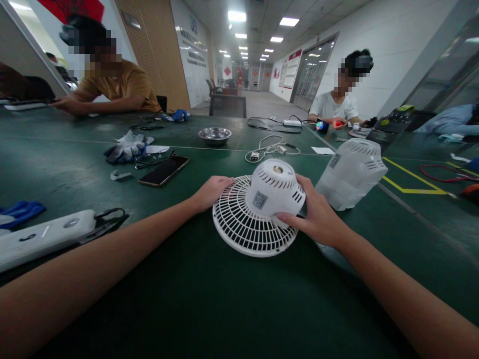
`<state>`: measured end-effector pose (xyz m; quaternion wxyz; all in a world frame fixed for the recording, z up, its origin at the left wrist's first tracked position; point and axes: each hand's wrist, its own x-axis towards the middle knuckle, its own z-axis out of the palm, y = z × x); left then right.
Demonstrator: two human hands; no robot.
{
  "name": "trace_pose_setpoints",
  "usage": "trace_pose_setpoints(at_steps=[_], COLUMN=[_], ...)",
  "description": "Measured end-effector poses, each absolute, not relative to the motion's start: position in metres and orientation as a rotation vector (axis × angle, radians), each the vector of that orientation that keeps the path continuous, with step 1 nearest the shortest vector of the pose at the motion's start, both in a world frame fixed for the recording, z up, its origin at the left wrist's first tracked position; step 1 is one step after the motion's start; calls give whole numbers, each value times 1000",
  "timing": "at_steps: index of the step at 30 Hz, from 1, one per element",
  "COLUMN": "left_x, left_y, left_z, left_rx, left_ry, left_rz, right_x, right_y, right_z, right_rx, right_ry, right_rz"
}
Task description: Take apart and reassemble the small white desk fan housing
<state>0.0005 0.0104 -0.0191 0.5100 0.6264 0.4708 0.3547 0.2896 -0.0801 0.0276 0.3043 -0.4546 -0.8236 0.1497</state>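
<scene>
In front of me, a white round fan grille (239, 224) lies on the green table. A white fan motor housing (271, 192), with slotted vents and a grey label, sits over the grille's middle, tilted a little. My right hand (318, 212) grips the housing from its right side, thumb in front and fingers behind, partly hidden. My left hand (214, 192) holds the grille's rim at the upper left, its fingers closed over the edge. Close to my right hand stands a white plastic fan base or cover (352, 174) with vent slots.
A phone (164, 170), gloves (127, 148) and a white power strip (48, 234) lie to the left. Farther back are a metal bowl (214, 135) and a white cable (269, 149). Yellow tape (422, 191) marks the right side. Other people sit across the table.
</scene>
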Motion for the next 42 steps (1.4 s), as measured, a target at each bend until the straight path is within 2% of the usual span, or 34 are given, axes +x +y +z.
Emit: trace_pose_setpoints(at_steps=[42], left_x=[2], left_y=[7], left_z=[-15], left_rx=[1475], left_ry=[1117], left_rz=[851], right_x=[290], right_y=[-79], right_z=[28], right_rx=[-1188], right_ry=[-2190], right_rz=[389])
